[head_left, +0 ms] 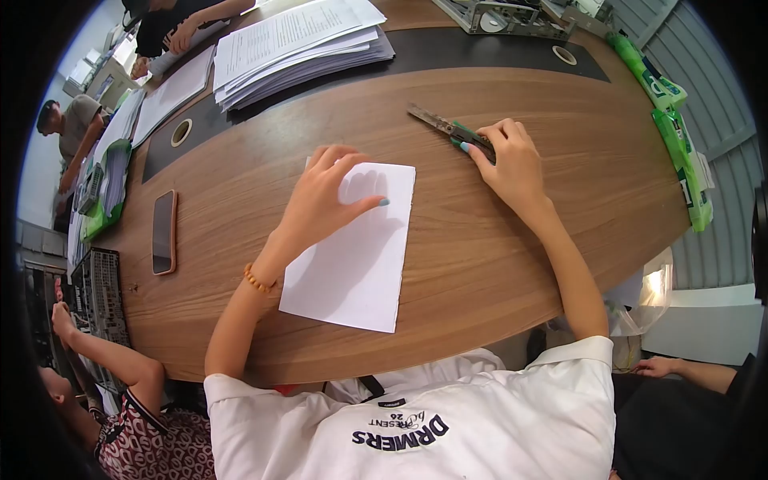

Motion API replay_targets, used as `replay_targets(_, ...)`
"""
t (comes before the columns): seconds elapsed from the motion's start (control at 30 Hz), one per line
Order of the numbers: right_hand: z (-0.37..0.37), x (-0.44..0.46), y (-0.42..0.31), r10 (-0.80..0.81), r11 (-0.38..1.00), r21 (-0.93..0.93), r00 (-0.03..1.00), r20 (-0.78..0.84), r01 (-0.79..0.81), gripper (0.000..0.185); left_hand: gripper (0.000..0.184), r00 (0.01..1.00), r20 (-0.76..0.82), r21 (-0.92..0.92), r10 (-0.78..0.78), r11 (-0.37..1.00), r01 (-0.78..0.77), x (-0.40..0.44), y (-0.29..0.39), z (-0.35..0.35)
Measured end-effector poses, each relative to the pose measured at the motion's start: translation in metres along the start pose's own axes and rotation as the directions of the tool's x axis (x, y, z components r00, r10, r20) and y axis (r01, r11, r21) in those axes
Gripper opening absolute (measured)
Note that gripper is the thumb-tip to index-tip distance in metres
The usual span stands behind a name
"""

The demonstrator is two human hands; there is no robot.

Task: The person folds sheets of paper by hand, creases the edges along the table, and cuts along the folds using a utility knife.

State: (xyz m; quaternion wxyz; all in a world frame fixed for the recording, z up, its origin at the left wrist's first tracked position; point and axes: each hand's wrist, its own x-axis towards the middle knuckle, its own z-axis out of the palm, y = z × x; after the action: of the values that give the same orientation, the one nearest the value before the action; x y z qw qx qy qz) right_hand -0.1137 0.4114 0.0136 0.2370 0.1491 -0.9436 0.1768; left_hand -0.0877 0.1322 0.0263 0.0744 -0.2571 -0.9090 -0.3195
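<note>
A folded stack of white paper (348, 280) lies on the table in front of me. My left hand (328, 188) is over its upper part, thumb and fingers apart, casting a shadow on the sheet; whether the fingertips touch the far edge I cannot tell. To the right, my right hand (508, 160) has its fingers closed around the handle of what looks like a utility knife (436, 122), dark with green trim. Its worn metal end points to the upper left, low over or on the tabletop. Part of the handle is hidden under my fingers.
A phone (164, 232) lies at the left. Tall piles of printed paper (300, 52) stand at the back, near a metal device frame (512, 18). Green packets (684, 172) line the right edge. Other people sit or stand around the table, one at the near left (136, 408).
</note>
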Motion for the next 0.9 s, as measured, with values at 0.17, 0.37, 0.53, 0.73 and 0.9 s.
replay_targets(0.17, 0.0, -0.001, -0.013, -0.207, 0.978, -0.057, 0.963, -0.171, 0.2, 0.027, 0.05, 0.999, -0.022, 0.102, 0.036, 0.994, -0.033, 0.023, 0.007, 0.032)
replay_targets(0.37, -0.001, -0.005, -0.027, -0.127, 0.912, 0.382, 0.989, -0.079, 0.148, 0.015, 0.029, 0.996, -0.084, -0.221, -0.01, 0.975, -0.008, 0.018, 0.004, 0.046)
replay_targets(0.53, -0.013, -0.006, -0.044, -0.027, 0.807, 0.576, 0.965, 0.26, -0.132, 0.013, 0.022, 0.993, -0.099, -0.411, -0.069, 0.911, 0.023, 0.015, -0.001, 0.041)
replay_targets(0.73, -0.003, -0.003, -0.028, -0.217, 0.878, 0.448, 0.974, 0.056, 0.17, 0.023, 0.012, 0.979, -0.034, -0.575, -0.199, 0.806, 0.144, 0.017, 0.013, 0.028)
replay_targets(0.9, -0.009, 0.006, 0.037, -0.273, 0.962, 0.013, 0.959, 0.073, 0.272, 0.039, 0.011, 0.99, 0.092, -0.551, -0.103, 0.823, 0.137, 0.02, -0.016, 0.019)
